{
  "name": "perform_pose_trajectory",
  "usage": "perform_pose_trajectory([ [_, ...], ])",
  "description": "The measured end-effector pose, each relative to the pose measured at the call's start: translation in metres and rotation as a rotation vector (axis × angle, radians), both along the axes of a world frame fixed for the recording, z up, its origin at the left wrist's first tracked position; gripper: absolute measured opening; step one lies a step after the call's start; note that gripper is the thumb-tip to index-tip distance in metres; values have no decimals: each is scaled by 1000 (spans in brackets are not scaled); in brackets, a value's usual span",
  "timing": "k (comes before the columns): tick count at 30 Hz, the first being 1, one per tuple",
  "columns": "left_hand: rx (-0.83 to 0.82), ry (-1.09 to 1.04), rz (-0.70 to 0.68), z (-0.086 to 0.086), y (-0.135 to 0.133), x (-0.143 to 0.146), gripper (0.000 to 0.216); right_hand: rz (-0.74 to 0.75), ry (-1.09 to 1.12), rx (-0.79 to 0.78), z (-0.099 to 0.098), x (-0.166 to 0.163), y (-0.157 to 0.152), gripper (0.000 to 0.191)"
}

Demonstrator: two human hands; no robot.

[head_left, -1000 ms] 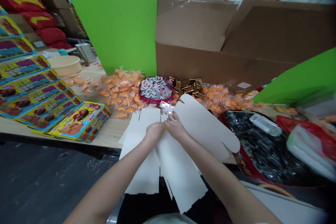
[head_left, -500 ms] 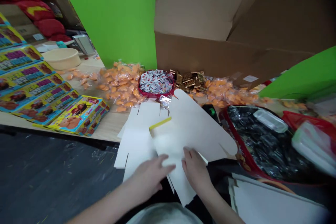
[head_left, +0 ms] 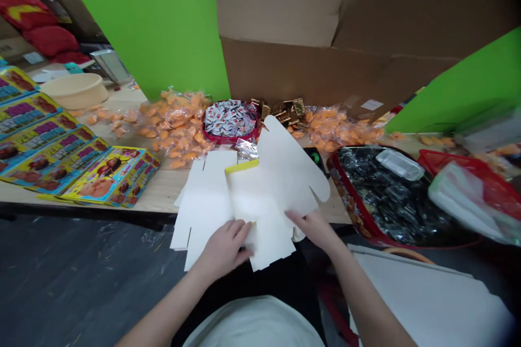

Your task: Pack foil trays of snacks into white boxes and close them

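A partly folded cardboard box [head_left: 260, 195], white inside with a yellow edge at its far left, lies in front of me over other flat white box blanks [head_left: 205, 200]. My left hand [head_left: 228, 246] is closed at the near left corner of the box, fingers bent around a small raised flap. On the other side, my right hand [head_left: 315, 227] pinches the near right part, its index finger pressed against the white card; its thumb is hard to make out. A large rounded lid panel leans out to the right.
Printed yellow-and-blue boxes [head_left: 106, 176] stand in rows at left. Behind lie bagged orange pieces [head_left: 179, 124], a red tray of small sachets [head_left: 231, 140] and brown-gold packets [head_left: 285, 111]. A red tub of black packets [head_left: 391, 195] is at right, with more white blanks [head_left: 423, 293] below.
The near edge of the box has swung up and away from my body, and small flaps are bent. My left hand has closed at the left corner; my right hand has shifted right.
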State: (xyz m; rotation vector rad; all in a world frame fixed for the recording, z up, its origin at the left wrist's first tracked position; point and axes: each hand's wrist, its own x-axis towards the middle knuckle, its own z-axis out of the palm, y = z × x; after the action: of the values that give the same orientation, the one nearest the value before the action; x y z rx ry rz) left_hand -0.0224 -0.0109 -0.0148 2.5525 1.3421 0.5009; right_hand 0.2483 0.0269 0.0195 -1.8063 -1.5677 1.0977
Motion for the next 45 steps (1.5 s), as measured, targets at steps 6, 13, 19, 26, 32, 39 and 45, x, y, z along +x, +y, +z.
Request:
perform_pose_trajectory([
  [6, 151, -61, 208, -25, -35, 19, 73, -233, 510, -79, -26, -47, 4, 51],
  [13, -122, -601, 533, -6, -3, 31, 16, -101, 370, 76, -24, -22, -23, 50],
  [19, 107, -474, 669, -9, 18, 39, 35, -407, 118, 353, -73, -71, -20, 54],
  [26, 320, 49, 140, -1, 22, 15, 12, 194, -404, 115, 3, -46, -48, 27],
  [32, 18, 244, 22, 29, 45, 26, 21, 503, -803, 251, 24, -104, -18, 23],
  [39, -128, 376, 6, 37, 55, 36, 14, 761, -848, 175, 22, -90, 18, 20],
  [45, -258, 460, 2, 50, 31, 39, 35, 910, -781, 411, 8, -88, 4, 11],
])
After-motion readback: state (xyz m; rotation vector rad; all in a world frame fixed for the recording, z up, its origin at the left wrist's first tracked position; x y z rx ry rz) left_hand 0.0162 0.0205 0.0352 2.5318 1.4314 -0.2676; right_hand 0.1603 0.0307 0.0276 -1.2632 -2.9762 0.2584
